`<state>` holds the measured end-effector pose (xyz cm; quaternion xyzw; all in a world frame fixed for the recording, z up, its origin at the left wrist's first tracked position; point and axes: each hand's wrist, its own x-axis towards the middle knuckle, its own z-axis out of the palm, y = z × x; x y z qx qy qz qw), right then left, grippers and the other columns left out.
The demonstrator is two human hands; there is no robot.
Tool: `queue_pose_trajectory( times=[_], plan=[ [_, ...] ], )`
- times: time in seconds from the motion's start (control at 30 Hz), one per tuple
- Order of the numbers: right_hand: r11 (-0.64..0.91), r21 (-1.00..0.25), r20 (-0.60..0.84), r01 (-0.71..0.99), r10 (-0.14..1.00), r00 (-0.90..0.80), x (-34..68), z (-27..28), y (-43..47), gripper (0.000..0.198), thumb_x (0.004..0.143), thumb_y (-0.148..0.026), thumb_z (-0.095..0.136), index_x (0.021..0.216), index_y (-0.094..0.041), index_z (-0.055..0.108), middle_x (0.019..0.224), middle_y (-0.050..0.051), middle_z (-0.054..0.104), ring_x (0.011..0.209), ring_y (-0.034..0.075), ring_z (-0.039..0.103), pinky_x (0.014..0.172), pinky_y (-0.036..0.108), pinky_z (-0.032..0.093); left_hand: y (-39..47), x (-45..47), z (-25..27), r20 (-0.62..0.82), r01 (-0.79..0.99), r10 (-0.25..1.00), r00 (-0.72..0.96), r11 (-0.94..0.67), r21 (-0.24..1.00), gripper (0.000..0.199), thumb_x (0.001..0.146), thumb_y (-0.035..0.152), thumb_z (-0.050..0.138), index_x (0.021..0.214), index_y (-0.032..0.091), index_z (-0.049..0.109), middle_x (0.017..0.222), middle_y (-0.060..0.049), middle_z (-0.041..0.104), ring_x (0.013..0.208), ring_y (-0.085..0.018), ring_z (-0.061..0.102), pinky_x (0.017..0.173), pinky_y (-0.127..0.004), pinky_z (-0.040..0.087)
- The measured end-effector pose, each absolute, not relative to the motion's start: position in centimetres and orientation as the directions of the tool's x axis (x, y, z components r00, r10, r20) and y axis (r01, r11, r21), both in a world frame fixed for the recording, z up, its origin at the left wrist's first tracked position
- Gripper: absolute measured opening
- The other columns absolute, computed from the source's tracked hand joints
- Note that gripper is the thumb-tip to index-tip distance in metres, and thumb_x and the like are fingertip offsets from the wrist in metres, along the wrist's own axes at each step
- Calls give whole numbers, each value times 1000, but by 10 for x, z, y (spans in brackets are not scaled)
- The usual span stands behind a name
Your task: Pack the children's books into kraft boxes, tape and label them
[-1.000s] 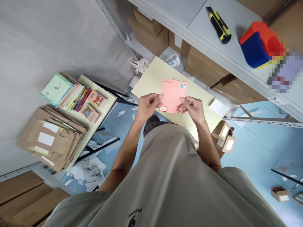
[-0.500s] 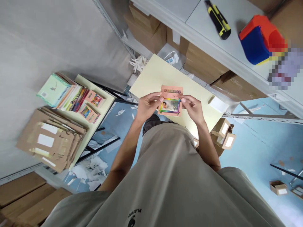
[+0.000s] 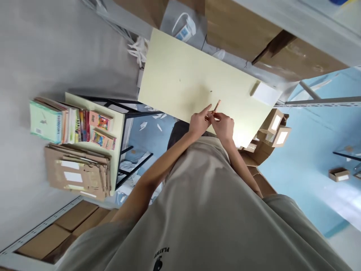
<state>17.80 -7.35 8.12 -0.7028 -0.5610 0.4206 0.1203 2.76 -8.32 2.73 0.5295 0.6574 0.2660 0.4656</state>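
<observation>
A thin pink booklet [image 3: 217, 105] is turned almost edge-on above the pale yellow table [image 3: 175, 71], so its printed cover is out of sight. My left hand [image 3: 198, 123] is closed at the booklet's near end, its index finger reaching along the side. Pressed against the same end, my right hand [image 3: 224, 127] pinches it between thumb and fingers. Both hands almost touch, and they hide the lower part of the booklet. Dark specks and a soft shadow show on the tabletop beyond.
On my left, a side table [image 3: 120, 124] bears a row of books [image 3: 46, 118], pink booklets [image 3: 100, 121] and flattened cartons [image 3: 76, 171]. A white box [image 3: 265, 93] lies at the table's right end. Cartons [image 3: 239, 34] fill the shelf ahead; a power strip [image 3: 184, 33] lies there.
The booklet has turned from face-up to edge-on. My hands have come together from its two sides. The view has shifted, and the cutter on the upper shelf is out of sight.
</observation>
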Motion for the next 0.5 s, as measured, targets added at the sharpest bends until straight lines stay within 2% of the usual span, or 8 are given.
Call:
queue_pose_trajectory(
  times=[0.13,0.27,0.33,0.4,0.5],
  plan=[
    [-400,-478,-514,782,849,121,187,66,-63,29,111,-27,65,117,-18,91,122,17,93,109,35,91,105,49,68,-81,47,0,-393,304,902,181,329,894,70,97,9,84,164,29,75,146,-8,87,113,-27,91,109,-42,74],
    [-447,-178,-538,876,790,294,201,60,-36,28,108,-20,63,113,-11,89,110,25,90,104,37,88,96,50,66,-77,46,-18,-440,156,813,381,412,898,70,101,13,79,169,22,68,157,-15,81,132,-30,87,113,-44,72],
    [-466,-42,-501,884,775,385,203,54,-19,31,109,-17,59,118,-7,86,110,29,88,103,38,87,93,51,66,-73,27,-24,-467,147,795,387,447,882,66,104,16,74,169,19,66,164,-18,76,144,-32,82,119,-46,69],
    [-465,44,-468,884,772,430,197,45,-1,34,109,-13,55,127,-3,82,113,32,86,106,39,88,93,51,67,-68,-4,-28,-511,152,793,332,490,858,60,107,18,70,167,18,67,168,-20,73,150,-33,78,124,-48,67],
    [-408,92,-481,908,781,399,164,25,23,39,109,-8,52,139,3,76,119,36,85,114,42,88,96,52,69,-61,-68,-33,-580,150,785,216,560,815,54,108,24,70,162,17,71,166,-21,74,151,-35,77,128,-51,64]
  ],
)
